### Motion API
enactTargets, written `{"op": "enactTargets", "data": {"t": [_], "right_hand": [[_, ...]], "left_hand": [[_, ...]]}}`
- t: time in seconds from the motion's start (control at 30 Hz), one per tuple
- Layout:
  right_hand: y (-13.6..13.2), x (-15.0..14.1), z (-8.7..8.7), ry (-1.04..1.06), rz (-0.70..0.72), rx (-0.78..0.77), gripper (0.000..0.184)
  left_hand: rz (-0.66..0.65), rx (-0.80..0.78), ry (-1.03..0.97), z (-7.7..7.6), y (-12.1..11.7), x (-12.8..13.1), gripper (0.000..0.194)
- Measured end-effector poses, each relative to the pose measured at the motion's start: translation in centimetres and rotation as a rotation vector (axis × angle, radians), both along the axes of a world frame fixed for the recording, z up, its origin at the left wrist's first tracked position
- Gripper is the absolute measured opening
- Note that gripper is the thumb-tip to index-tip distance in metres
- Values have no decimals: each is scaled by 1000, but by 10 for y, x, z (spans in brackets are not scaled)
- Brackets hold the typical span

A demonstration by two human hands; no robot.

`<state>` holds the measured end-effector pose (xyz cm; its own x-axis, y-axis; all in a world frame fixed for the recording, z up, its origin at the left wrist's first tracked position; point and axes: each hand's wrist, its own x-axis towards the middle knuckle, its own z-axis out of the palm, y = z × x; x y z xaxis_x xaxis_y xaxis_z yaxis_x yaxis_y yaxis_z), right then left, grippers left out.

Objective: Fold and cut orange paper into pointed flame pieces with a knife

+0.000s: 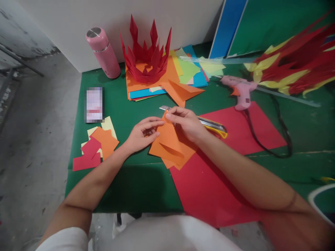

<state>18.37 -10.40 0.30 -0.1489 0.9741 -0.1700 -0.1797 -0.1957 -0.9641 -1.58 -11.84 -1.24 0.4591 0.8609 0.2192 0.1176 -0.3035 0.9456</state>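
The green table [125, 190] carries everything, and near its front the red paper [206, 202] hangs past the edge, so a shift of the body or the right forearm, which crosses above it, could drag it and whatever lies on it. At the far side the red crown [148, 69] perches on a stack of coloured paper [146, 93]; a tug on the sheets below might topple it or crease its points. Far right, the pink glue gun [243, 91] lies on its side, nozzle aimed left toward that stack; if it is hot, it could drip or scorch, and its loop of black cord [291, 146] might snag the right arm. The folded orange paper [170, 139] is mid-table, between the hands: the right hand [187, 123] has its grip pinched on the far tip, while the left hand [142, 134] touches the left edge, though I cannot tell whether that grip closes on it or merely rests. Uneven pressure there could skew a crease. The sharpest worry is the yellow knife [216, 128] beneath the right hand: its bared blade [164, 108] shows just beyond the fingertips, where a careless slide could nick skin or paper.
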Motion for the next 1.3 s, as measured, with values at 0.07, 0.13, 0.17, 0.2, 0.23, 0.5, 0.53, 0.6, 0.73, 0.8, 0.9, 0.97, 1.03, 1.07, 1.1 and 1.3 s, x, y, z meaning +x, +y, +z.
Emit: {"op": "enactTargets", "data": {"t": [0.07,0.13,0.17,0.2,0.23,0.5,0.53,0.6,0.73,0.8,0.9,0.97,1.03,1.07,1.1,1.3], "right_hand": [[0,0,-1,9,12,9,37],[0,-1,-2,17,15,11,38],[0,-1,-2,18,14,10,39],[0,-2,-3,19,14,10,40],[0,-2,-3,19,15,12,40],[1,0,-5,-12,21,0,37],[1,0,-5,-17,18,2,37],[1,1,-6,-28,13,11,37],[0,0,-6,-9,14,39,37],[-1,0,-5,5,15,47,36],[-1,-1,-3,-4,17,57,36],[-2,-1,-3,-19,17,61,37],[-2,-2,-3,-20,15,55,36],[-2,-2,-3,-14,12,49,36],[-2,-2,-3,-6,10,42,35],[-2,0,-6,-12,7,47,33]], "left_hand": [[-4,-8,4,0,0,0,29],[-7,-18,8,0,0,0,29],[-7,-22,10,0,0,-1,30],[-7,-25,13,0,0,-1,30],[-7,-27,15,0,0,-1,30],[-11,-18,11,-2,-2,1,31],[-11,-12,11,-2,-2,1,30],[-7,-2,18,-3,-2,1,30],[-18,11,24,-2,-2,1,30],[-27,13,33,-2,-2,1,30],[-33,17,51,-1,-2,1,31],[-29,29,55,0,-2,1,31],[-30,43,58,1,-3,1,32],[-35,50,60,1,-3,2,32],[-41,57,61,2,-4,2,33],[-72,64,83,3,-5,3,39]]}}
